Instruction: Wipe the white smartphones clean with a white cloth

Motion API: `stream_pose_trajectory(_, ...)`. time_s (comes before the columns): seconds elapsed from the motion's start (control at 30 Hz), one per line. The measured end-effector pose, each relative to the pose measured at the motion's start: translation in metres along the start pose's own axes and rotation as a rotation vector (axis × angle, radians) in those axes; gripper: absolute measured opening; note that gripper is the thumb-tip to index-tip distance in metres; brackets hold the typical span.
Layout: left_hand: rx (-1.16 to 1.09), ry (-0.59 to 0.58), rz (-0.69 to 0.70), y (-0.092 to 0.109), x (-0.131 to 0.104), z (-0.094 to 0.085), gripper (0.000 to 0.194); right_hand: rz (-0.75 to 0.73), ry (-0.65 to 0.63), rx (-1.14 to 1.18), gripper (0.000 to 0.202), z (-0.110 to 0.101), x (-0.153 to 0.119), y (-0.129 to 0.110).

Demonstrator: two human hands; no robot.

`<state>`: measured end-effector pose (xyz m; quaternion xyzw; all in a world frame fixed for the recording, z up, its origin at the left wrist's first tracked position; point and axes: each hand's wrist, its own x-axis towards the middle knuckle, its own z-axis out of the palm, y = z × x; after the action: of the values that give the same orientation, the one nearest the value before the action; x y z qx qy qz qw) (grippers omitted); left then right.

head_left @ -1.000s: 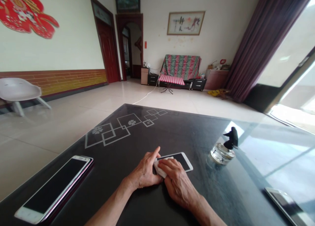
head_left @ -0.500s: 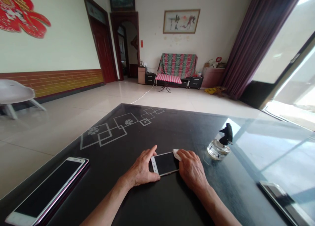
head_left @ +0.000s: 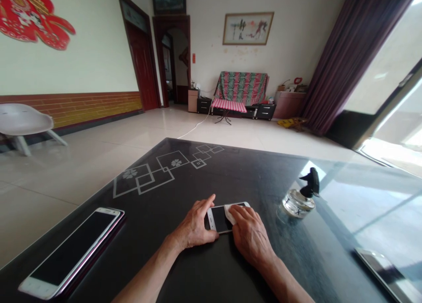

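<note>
A white-framed smartphone (head_left: 220, 218) lies screen up on the dark glossy table (head_left: 211, 175). Thumb and fingers of my left hand (head_left: 197, 224) grip its left end by the edges. On the screen, my right hand (head_left: 249, 232) presses a small white cloth or tissue (head_left: 229, 214), its fingers closed over most of it. The phone's right part is largely covered by that hand. To the right stands a clear spray bottle (head_left: 299, 202) with a black trigger head.
A larger white phone (head_left: 72, 250) lies at the table's left on something with a purplish edge. Another phone (head_left: 385, 272) lies at the right edge. Beyond the table are a white chair (head_left: 26, 120) and a small folding table (head_left: 228, 105) with a checked cover.
My right hand has slid the white cloth leftward from the phone's right end toward the middle of its screen. My left hand keeps its grip. The whole view has shifted slightly.
</note>
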<state>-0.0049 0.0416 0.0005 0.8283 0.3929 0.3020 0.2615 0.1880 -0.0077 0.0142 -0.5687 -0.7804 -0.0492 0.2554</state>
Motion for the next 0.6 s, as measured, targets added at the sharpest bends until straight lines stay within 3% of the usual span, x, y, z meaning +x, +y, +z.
stream_pose_trajectory(0.2,-0.002,-0.025,0.031,-0.005,0.0,-0.001,0.1,-0.08,-0.036,0.143,0.036,0.002,-0.001,-0.011)
stream_pose_trajectory(0.47,-0.018,-0.043,0.082,-0.012,-0.001,-0.001,0.102,-0.206,-0.112,0.214,0.05,0.005,0.008,-0.014)
stream_pose_trajectory(0.6,-0.001,-0.048,0.093,-0.013,-0.002,-0.001,0.102,-0.225,-0.162,0.311,0.04,-0.001,0.006,-0.012)
